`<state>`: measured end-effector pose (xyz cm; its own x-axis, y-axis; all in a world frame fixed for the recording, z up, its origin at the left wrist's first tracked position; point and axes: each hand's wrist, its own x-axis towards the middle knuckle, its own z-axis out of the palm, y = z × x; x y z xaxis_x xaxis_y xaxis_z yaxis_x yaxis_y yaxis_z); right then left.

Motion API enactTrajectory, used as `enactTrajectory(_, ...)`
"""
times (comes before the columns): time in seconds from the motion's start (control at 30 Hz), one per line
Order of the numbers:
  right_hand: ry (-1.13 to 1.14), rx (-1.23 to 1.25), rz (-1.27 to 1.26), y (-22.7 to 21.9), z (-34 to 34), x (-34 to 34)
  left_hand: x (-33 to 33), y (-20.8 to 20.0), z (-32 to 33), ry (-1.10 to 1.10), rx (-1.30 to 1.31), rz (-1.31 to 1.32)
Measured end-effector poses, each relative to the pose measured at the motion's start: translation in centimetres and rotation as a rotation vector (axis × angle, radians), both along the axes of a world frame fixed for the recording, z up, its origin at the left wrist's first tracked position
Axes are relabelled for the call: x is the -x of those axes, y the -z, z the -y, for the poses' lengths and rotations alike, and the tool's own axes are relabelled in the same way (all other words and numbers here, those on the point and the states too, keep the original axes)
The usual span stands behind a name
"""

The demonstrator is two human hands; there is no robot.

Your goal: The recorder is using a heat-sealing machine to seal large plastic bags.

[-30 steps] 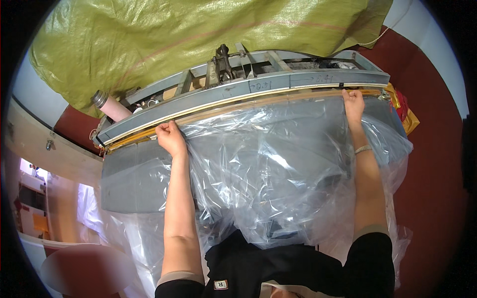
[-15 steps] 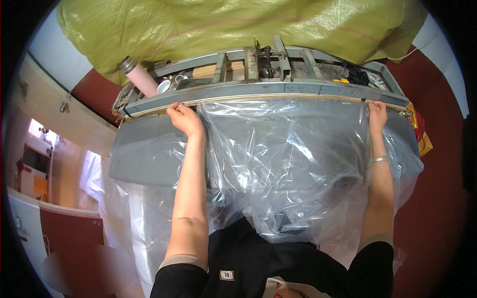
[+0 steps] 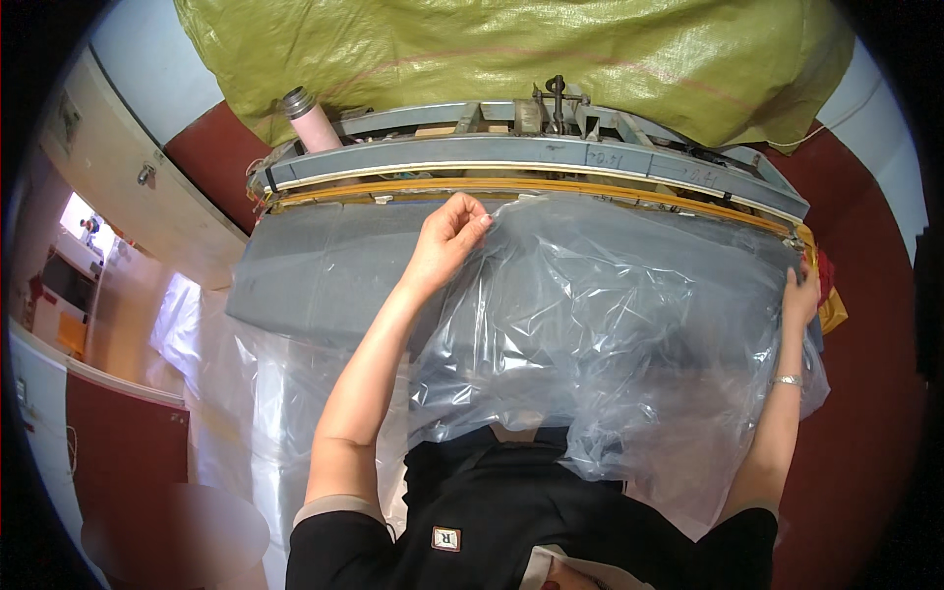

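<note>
A sheet of clear plastic film (image 3: 590, 324) drapes over a grey padded worktop (image 3: 315, 270) and hangs toward my body. My left hand (image 3: 452, 241) is closed in a pinch on the film's upper left corner, just in front of the long metal bar (image 3: 423, 157). My right hand (image 3: 801, 293), slightly blurred, is at the film's right side by the worktop's right end, with thumb and fingers apart. Between the bar and the worktop, an orange-yellow strip (image 3: 590, 187) runs across the frame.
A pink thermos (image 3: 313, 126) leans behind the bar at the left. A metal clamp (image 3: 557, 103) rises from the frame. Green-yellow sheeting (image 3: 541, 49) covers the back. Red and yellow material (image 3: 831, 295) hangs at the right end. A door (image 3: 138, 167) stands at the left.
The metal bar has lifted, exposing the orange-yellow strip. My left hand has moved right with the film corner. My right hand has moved right and nearer to me, its fingers now apart.
</note>
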<state>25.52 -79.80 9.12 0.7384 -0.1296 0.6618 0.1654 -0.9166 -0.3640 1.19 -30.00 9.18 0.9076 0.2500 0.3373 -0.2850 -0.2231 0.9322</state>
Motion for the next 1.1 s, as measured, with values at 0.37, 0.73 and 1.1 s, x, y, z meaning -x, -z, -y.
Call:
enactTrajectory(0.37,-1.645,0.072,0.07,-9.6,-29.8,14.9,5.5,-7.1,3.3,0.004,-0.102,0.053)
enactTrajectory(0.73,-1.738,-0.486,-0.794,-7.6,-33.6,17.4,6.8,-7.5,3.2,-0.461,-0.633,0.201)
enactTrajectory(1.1,-1.485,-1.366,-0.896,2.5,-31.2,7.4,4.4,1.3,-1.2,-0.529,-0.679,0.353)
